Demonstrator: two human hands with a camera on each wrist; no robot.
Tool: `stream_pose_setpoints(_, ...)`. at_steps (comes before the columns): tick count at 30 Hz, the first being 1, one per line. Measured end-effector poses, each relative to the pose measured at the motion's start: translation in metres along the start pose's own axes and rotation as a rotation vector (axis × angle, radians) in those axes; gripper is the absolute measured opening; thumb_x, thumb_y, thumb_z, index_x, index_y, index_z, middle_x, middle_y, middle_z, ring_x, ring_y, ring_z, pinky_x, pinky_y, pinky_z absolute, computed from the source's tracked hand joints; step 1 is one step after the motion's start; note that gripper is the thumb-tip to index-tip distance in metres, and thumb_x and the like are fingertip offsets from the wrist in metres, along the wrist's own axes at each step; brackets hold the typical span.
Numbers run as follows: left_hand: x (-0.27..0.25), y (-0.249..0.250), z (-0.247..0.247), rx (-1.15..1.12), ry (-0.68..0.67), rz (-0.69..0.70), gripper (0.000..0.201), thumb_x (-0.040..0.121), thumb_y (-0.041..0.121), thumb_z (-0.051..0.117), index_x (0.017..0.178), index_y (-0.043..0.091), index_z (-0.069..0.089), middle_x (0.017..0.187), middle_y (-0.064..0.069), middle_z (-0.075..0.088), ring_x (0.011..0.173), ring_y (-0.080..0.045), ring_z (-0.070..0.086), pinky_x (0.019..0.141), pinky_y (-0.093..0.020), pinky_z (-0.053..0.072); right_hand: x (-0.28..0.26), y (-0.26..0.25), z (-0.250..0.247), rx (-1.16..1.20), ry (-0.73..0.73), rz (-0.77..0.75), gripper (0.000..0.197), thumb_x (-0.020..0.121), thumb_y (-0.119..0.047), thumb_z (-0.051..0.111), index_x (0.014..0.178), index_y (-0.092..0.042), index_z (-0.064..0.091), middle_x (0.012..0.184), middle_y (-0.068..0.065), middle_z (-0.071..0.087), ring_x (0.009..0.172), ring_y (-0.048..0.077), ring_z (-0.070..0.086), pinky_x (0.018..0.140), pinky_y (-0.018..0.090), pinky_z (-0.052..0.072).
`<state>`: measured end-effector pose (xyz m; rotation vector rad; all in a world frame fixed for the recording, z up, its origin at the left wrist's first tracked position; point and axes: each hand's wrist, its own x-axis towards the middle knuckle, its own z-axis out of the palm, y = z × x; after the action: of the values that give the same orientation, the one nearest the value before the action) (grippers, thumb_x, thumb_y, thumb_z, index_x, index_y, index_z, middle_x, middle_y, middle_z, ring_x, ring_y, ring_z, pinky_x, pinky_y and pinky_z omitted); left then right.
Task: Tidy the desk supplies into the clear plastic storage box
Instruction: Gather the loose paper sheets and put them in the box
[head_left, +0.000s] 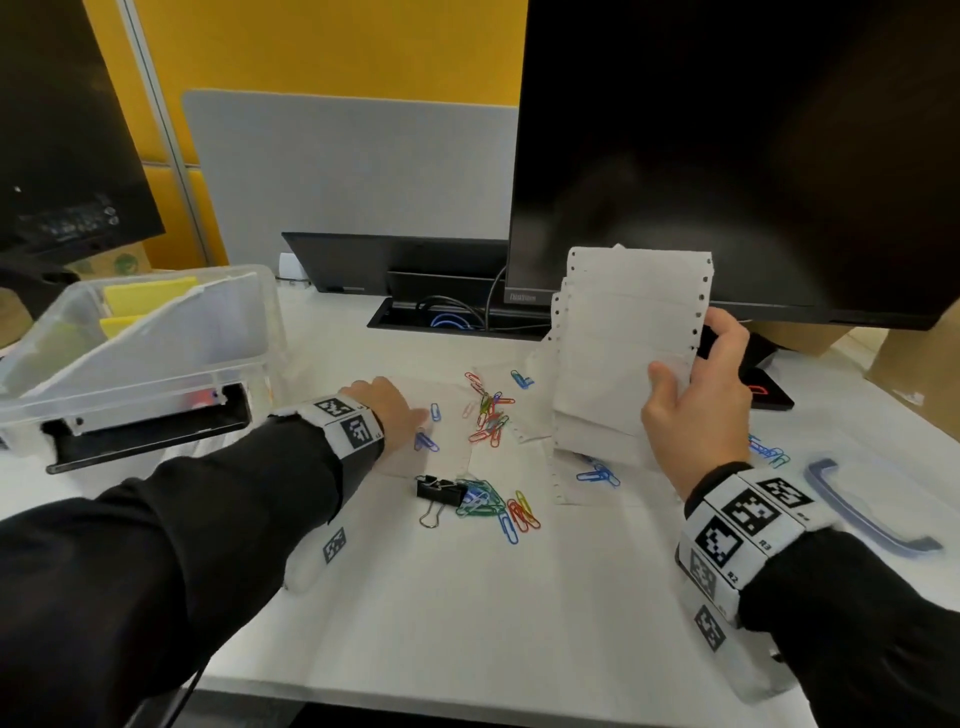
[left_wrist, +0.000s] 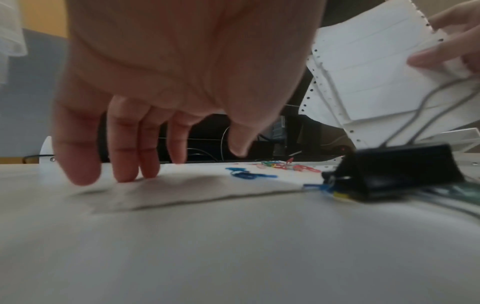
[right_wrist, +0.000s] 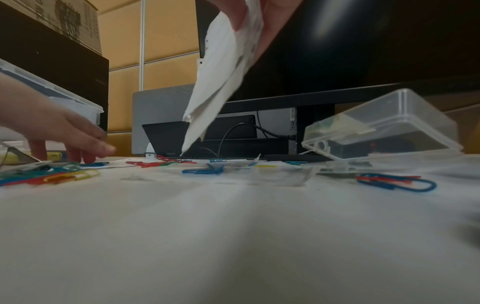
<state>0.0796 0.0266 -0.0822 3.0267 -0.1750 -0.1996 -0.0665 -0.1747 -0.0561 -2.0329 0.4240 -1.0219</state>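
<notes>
My right hand (head_left: 691, 384) grips a stack of white perforated sheets (head_left: 628, 343) and holds it upright above the desk; the same stack (right_wrist: 221, 67) hangs from the fingers in the right wrist view. My left hand (head_left: 389, 410) lies with straight fingers (left_wrist: 124, 156) touching a flat white sheet (left_wrist: 207, 187) on the desk. Several coloured paper clips (head_left: 488, 415) lie scattered between the hands. A black binder clip (head_left: 440, 491) sits near more clips (head_left: 498, 506). The clear plastic storage box (head_left: 244, 332) stands at the left, with yellow pads (head_left: 148, 299) inside.
A large monitor (head_left: 727, 156) rises behind the right hand, and a cable slot (head_left: 447, 317) lies behind the clips. A small clear lidded case (right_wrist: 384, 127) rests at the right. A blue-edged clear lid (head_left: 862, 509) lies at the far right. More clips (head_left: 769, 452) lie beside it.
</notes>
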Motion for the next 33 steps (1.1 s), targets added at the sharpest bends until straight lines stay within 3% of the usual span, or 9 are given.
stream_pose_setpoints(4,0.005,-0.002,-0.007,0.073,-0.049,0.056,0.055,0.096,0.044,0.034,0.129,0.001,0.045,0.136,-0.014,0.049,0.125,-0.03,0.046,0.102,-0.033,0.037,-0.002,-0.006,-0.002,-0.023,-0.021,0.044,0.07,0.091,0.001,0.047,0.145,-0.028,0.013,0.112,0.0,0.057,0.084,0.01,0.049,0.078,0.024,0.041)
stream_pose_setpoints(8,0.006,-0.001,-0.011,0.121,-0.106,0.142,0.053,0.093,0.041,0.045,0.125,-0.001,0.048,0.133,-0.016,0.052,0.123,-0.029,0.049,0.099,-0.032,0.038,-0.004,-0.007,-0.001,-0.051,-0.05,0.063,0.079,0.092,-0.002,0.048,0.148,-0.033,0.001,0.114,0.012,0.063,0.078,0.016,0.054,0.074,0.025,0.042)
stream_pose_setpoints(11,0.005,0.0,-0.01,0.007,-0.091,0.112,0.056,0.085,0.042,0.058,0.122,0.0,0.052,0.127,-0.015,0.056,0.117,-0.03,0.053,0.095,-0.032,0.042,-0.003,-0.004,0.0,-0.042,-0.068,0.086,0.078,0.092,-0.004,0.049,0.149,-0.029,0.001,0.11,0.013,0.065,0.083,0.021,0.06,0.075,0.023,0.04)
stream_pose_setpoints(15,0.003,0.002,-0.009,-0.101,-0.07,0.084,0.049,0.087,0.035,0.058,0.122,0.002,0.051,0.127,-0.015,0.056,0.117,-0.03,0.053,0.093,-0.032,0.043,-0.003,-0.005,0.0,-0.013,-0.06,0.076,0.07,0.092,-0.002,0.047,0.147,-0.024,0.009,0.117,0.007,0.062,0.088,0.007,0.05,0.083,0.021,0.039)
stream_pose_setpoints(19,-0.001,0.009,-0.015,-0.413,0.176,0.132,0.029,0.093,0.016,0.044,0.118,0.0,0.046,0.114,-0.02,0.057,0.102,-0.035,0.056,0.075,-0.034,0.041,-0.003,-0.006,0.0,-0.006,-0.035,0.047,0.064,0.092,0.002,0.044,0.144,-0.021,0.016,0.128,0.004,0.055,0.097,0.004,0.046,0.085,0.019,0.039)
stream_pose_setpoints(22,-0.009,0.01,-0.024,-0.62,0.445,0.323,0.023,0.093,0.01,0.044,0.115,0.003,0.04,0.091,-0.013,0.056,0.078,-0.027,0.056,0.057,-0.022,0.038,-0.003,-0.005,0.0,-0.001,-0.019,0.045,0.062,0.091,0.003,0.041,0.144,-0.019,0.017,0.13,0.004,0.053,0.099,0.004,0.046,0.086,0.019,0.039)
stream_pose_setpoints(25,-0.021,0.011,-0.031,-0.785,0.608,0.515,0.034,0.092,0.008,0.047,0.125,0.009,0.038,0.103,-0.011,0.063,0.081,-0.017,0.057,0.067,-0.019,0.043,-0.003,-0.004,0.001,0.011,-0.013,0.048,0.061,0.091,0.003,0.04,0.143,-0.019,0.017,0.129,0.003,0.053,0.098,0.005,0.047,0.084,0.018,0.038)
stream_pose_setpoints(30,-0.044,0.016,-0.048,-0.944,0.683,0.653,0.044,0.094,0.014,0.047,0.136,0.01,0.034,0.113,0.01,0.049,0.091,0.002,0.051,0.07,0.008,0.037,-0.002,-0.006,0.011,0.051,-0.009,0.048,0.058,0.092,0.003,0.039,0.144,-0.015,0.018,0.134,0.003,0.05,0.104,0.002,0.044,0.081,0.006,0.037)
stream_pose_setpoints(33,-0.042,0.023,-0.052,-1.053,0.551,0.575,0.052,0.088,0.025,0.058,0.135,0.014,0.038,0.109,0.006,0.058,0.091,-0.002,0.056,0.081,-0.008,0.045,-0.004,-0.011,0.023,0.101,-0.041,0.018,0.058,0.093,0.002,0.039,0.145,-0.01,0.018,0.136,0.003,0.047,0.109,0.001,0.042,0.081,-0.004,0.034)
